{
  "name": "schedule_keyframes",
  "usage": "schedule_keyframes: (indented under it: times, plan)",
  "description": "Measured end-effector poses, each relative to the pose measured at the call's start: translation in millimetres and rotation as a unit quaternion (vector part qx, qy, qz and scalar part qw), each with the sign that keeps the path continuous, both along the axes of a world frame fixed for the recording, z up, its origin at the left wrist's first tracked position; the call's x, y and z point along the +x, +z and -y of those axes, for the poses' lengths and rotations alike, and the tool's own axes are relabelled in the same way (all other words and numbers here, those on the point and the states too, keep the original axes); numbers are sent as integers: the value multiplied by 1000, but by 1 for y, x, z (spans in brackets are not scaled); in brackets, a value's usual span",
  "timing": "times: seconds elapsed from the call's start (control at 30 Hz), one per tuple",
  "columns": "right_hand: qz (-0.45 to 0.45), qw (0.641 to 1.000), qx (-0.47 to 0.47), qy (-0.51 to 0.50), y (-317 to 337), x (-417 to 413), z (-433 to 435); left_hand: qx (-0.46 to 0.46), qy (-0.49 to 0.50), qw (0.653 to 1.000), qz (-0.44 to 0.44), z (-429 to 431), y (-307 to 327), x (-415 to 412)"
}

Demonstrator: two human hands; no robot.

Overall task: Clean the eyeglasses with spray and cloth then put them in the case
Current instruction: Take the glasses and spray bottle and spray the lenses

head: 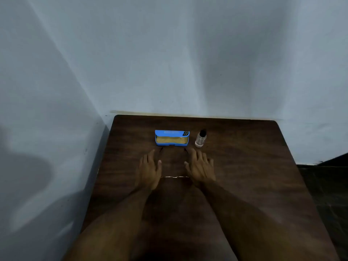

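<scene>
Head cam: eyeglasses (175, 177) lie flat between my wrists, long axis running 9 to 3, temples pointing toward 12. Left hand (149, 169) and right hand (200, 167) both open, empty, equally near. Case (171, 138) open at 12, spray bottle (201, 138) beside it.

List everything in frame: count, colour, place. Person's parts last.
case: 1, blue, open with a yellow lining or cloth inside, far centre of the table
spray bottle: 1, clear with black cap, upright just right of the case
eyeglasses: 1, thin metal frame, mostly hidden, lying on the table between the hands
table: 1, dark brown wood, set against the wall
wall: pale blue-grey, behind and left of the table
left hand: 1, flat on the table, fingers spread, left of the eyeglasses
right hand: 1, flat on the table, fingers spread, right of the eyeglasses
</scene>
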State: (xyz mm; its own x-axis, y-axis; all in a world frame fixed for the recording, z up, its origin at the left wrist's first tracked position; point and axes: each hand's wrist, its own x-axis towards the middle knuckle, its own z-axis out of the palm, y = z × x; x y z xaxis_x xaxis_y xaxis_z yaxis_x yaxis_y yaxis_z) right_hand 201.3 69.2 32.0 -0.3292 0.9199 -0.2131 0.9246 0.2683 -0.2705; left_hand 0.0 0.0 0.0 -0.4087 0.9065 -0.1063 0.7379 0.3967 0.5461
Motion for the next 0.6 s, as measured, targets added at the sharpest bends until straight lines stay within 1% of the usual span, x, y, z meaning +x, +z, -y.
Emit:
schedule_keyframes:
  times: [0.1, 0.2, 0.3, 0.43, 0.6]
  plan:
    - [6, 1000, -21, -7, 3, -4, -2, 21, 16, 999, 21, -2, 1, -2]
    - [11, 999, -46, -22, 2, -6, -2, 9, 28, 998, 48, -2, 1, -2]
    - [9, 997, -57, -44, -2, -7, -3, 12, 35, 998, 51, -6, -6, -4]
    - [14, 993, -93, -67, -5, -9, -7, -18, 52, 996, 69, -9, -16, -4]
    - [26, 991, -111, -77, -12, -10, -11, -30, 62, 994, 86, -10, -15, 0]
